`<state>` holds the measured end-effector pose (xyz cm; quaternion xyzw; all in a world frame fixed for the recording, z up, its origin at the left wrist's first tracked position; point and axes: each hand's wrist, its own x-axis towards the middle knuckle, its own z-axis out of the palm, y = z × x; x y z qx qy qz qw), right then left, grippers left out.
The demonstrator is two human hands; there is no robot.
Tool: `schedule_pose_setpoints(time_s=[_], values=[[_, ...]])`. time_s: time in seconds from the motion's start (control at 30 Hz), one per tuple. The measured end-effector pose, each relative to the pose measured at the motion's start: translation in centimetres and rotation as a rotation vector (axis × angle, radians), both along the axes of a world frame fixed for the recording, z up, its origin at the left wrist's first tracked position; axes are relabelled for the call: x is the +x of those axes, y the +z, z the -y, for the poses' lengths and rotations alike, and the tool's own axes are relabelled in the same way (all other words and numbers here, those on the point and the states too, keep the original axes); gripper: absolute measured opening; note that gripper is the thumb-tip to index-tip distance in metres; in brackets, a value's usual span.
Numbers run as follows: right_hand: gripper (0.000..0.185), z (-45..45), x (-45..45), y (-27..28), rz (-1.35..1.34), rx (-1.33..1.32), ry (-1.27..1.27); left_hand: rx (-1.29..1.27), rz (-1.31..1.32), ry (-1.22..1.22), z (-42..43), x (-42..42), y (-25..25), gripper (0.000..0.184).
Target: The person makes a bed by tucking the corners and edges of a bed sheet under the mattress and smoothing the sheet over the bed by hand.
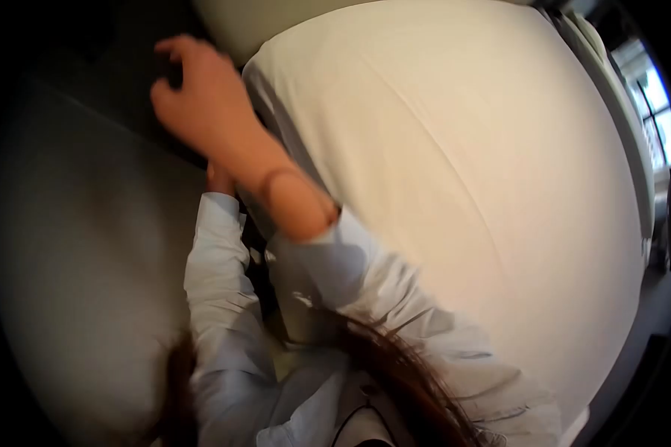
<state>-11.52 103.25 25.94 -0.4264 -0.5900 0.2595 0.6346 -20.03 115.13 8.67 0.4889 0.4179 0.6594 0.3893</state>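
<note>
My right hand (200, 93) reaches across to the upper left, beside the corner of a bed covered with a cream sheet (440, 149). Its thumb and index finger are apart, with nothing visible between them; the other fingers are partly out of sight. A dark band circles that wrist. Of my left hand (220, 180) only a bit near the wrist shows, below the right forearm. Its fingers are hidden, so I cannot tell what it touches. Both arms wear light, wrinkled sleeves, and the right one passes over the near edge of the bed.
A plain greyish surface (82, 246) fills the left side, with a dark gap between it and the bed. Behind the bed's far left corner stands a pale padded panel (238, 22). At the far right is a bright window (657, 112). Long hair hangs in the foreground.
</note>
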Motion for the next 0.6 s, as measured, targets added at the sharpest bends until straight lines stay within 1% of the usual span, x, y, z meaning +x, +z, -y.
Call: schedule_pose_setpoints(time_s=[0.03, 0.07, 0.1, 0.13, 0.17, 0.2, 0.23, 0.27, 0.3, 0.33, 0.37, 0.4, 0.43, 0.47, 0.5, 0.53, 0.57, 0.6], values=[[0.039, -1.9, 1.2, 1.8, 0.045, 0.026, -0.085, 0.111, -0.046, -0.043, -0.6, 0.6, 3.4, 0.037], [0.038, -4.3, 2.8, 2.4, 0.157, 0.088, -0.106, 0.224, -0.075, -0.077, -1.6, 1.3, 5.8, 0.038], [0.037, -5.7, 5.0, 2.8, 0.308, 0.039, -0.041, 0.298, -0.126, -0.147, -3.3, 1.2, 6.9, 0.038], [0.042, -7.7, 7.4, 2.8, 0.451, -0.094, 0.039, 0.372, -0.172, -0.219, -5.0, 1.1, 7.8, 0.039], [0.045, -9.1, 9.9, 2.5, 0.536, -0.072, 0.022, 0.46, -0.3, -0.201, -3.7, 3.2, 11.1, 0.038], [0.046, -10.8, 13.0, 0.7, 0.635, -0.002, -0.071, 0.542, -0.434, -0.18, -1.8, 5.8, 14.4, 0.038], [0.046, -10.8, 15.5, -0.1, 0.704, -0.04, -0.155, 0.627, -0.602, -0.207, -2.5, 6.7, 15.1, 0.038], [0.046, -11.1, 18.1, -0.9, 0.764, -0.009, -0.238, 0.696, -0.714, -0.181, -3.2, 7.8, 15.5, 0.042], [0.043, -10.7, 19.8, -1.8, 0.674, -0.079, -0.286, 0.71, -0.798, -0.207, -4.0, 8.7, 15.6, 0.05], [0.043, -0.9, 23.5, -0.7, 0.784, -0.122, -0.466, 0.748, -0.921, -0.193, 4.4, 12.1, 18.1, 0.052], [0.042, 2.0, 25.2, -2.4, 0.726, -0.27, -0.451, 0.773, -1.043, -0.194, 6.4, 14.0, 18.0, 0.054], [0.043, 4.7, 25.2, -3.4, 0.989, -0.34, -0.449, 0.791, -1.032, -0.201, 7.6, 14.5, 18.0, 0.054], [0.043, 7.1, 24.9, -4.5, 0.938, -0.245, -0.553, 0.764, -1.165, -0.242, 8.8, 15.4, 17.7, 0.054], [0.044, 8.9, 25.0, -2.4, 0.889, -0.314, -0.502, 0.731, -1.303, -0.291, 9.9, 16.3, 18.2, 0.055], [0.044, 10.7, 24.7, 0.2, 0.828, -0.386, -0.447, 0.742, -1.313, -0.32, 11.2, 16.4, 19.1, 0.055], [0.044, 9.8, 25.2, 0.4, 0.805, -0.426, -0.441, 0.673, -1.427, -0.389, 10.1, 16.7, 18.6, 0.054], [0.044, 11.2, 24.8, 1.5, 0.84, -0.374, -0.399, 0.608, -1.525, -0.463, 11.3, 16.0, 19.2, 0.054], [0.043, 10.9, 25.1, 1.4, 0.87, -0.339, -0.344, 0.592, -1.575, -0.492, 10.7, 15.9, 19.4, 0.054]])
